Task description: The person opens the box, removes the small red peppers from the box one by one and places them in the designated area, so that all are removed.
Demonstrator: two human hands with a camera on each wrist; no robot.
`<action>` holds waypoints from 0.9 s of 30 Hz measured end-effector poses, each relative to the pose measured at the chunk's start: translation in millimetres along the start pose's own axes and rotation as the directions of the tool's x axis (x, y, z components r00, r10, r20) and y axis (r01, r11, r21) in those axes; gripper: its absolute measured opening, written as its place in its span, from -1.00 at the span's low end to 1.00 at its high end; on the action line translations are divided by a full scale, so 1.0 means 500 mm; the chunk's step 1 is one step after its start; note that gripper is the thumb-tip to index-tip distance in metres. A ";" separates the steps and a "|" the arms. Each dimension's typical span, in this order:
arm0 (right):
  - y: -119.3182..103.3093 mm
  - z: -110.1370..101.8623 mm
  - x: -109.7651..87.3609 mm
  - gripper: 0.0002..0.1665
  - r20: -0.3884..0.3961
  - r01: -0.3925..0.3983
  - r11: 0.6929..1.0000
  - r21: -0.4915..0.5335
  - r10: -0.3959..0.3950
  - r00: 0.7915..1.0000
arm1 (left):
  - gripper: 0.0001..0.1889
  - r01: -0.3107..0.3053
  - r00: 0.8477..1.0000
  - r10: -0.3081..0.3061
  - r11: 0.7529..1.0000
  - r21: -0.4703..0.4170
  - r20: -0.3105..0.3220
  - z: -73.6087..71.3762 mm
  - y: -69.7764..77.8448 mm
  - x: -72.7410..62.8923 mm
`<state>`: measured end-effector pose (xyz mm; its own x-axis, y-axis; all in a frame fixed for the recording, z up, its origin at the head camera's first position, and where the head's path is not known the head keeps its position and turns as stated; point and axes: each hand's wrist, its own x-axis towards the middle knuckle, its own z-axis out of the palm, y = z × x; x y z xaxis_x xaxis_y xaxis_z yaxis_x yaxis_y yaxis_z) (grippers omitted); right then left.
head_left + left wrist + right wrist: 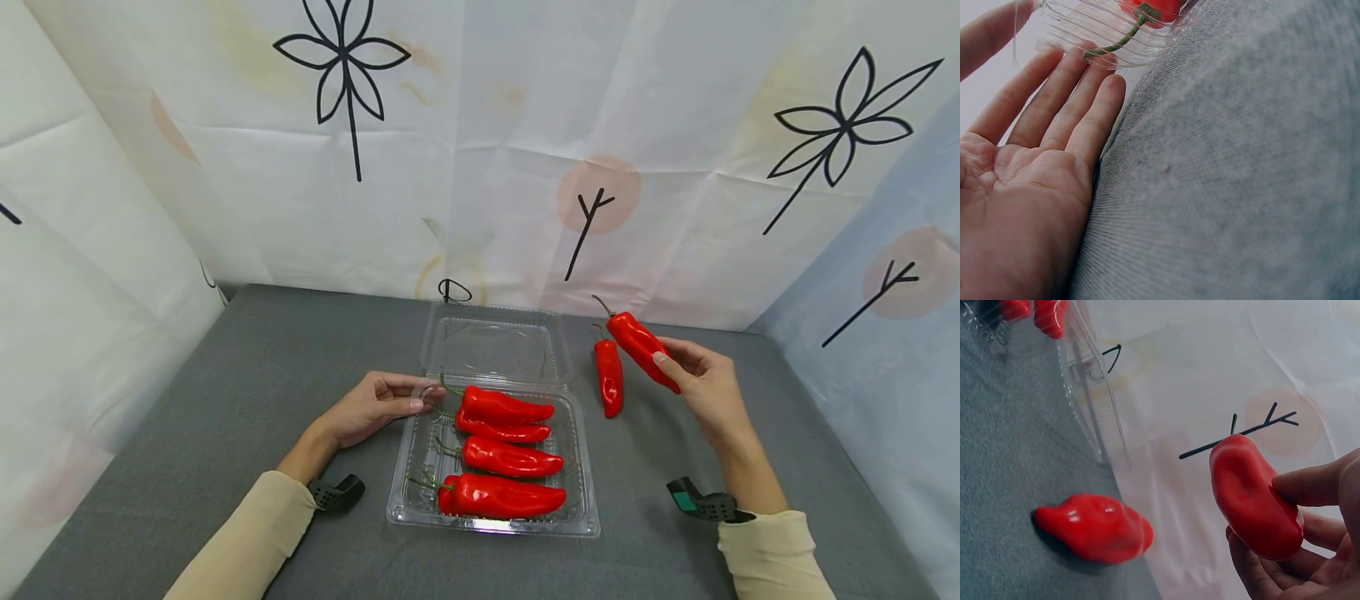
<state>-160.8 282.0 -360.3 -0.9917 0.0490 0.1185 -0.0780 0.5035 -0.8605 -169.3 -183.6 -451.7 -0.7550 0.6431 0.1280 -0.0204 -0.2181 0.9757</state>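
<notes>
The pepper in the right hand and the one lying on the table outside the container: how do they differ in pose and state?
The held pepper is gripped by the right hand, off the grey table; the loose pepper lies on it, untouched. In the head view, the held pepper slants, while the loose pepper points almost straight away from the person. Both are red and glossy, with thin stems.

From my station I see the container (589, 504) on the surface (300, 350), peppers (512, 458) inside, lid (495, 346) behind, and a loose pepper (609, 379) to its right.
</notes>
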 end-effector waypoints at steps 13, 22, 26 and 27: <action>0.047 -0.018 0.016 -0.40 -0.079 -0.092 0.996 -0.022 0.090 0.993 | -0.54 -0.011 1.000 0.011 1.000 0.001 0.003 0.001 0.000 -0.001; 0.080 -0.016 0.028 -0.37 -0.088 -0.223 0.974 -0.032 0.219 0.972 | -0.54 -0.001 1.000 0.001 1.000 -0.002 0.000 0.001 0.001 -0.001; 0.093 -0.011 0.033 -0.38 -0.097 -0.251 0.967 -0.032 0.247 0.964 | -0.54 0.001 1.000 -0.001 1.000 0.007 -0.004 0.001 0.001 -0.001; 0.096 -0.010 0.034 -0.38 -0.101 -0.253 0.967 -0.035 0.249 0.963 | -0.54 0.001 1.000 -0.001 1.000 0.008 -0.004 0.001 0.001 -0.001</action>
<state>-180.9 311.4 -397.1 -0.9645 0.2593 -0.0498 0.1792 0.5043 -0.8448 -168.8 -183.7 -451.0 -0.7576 0.6405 0.1261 -0.0161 -0.2115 0.9773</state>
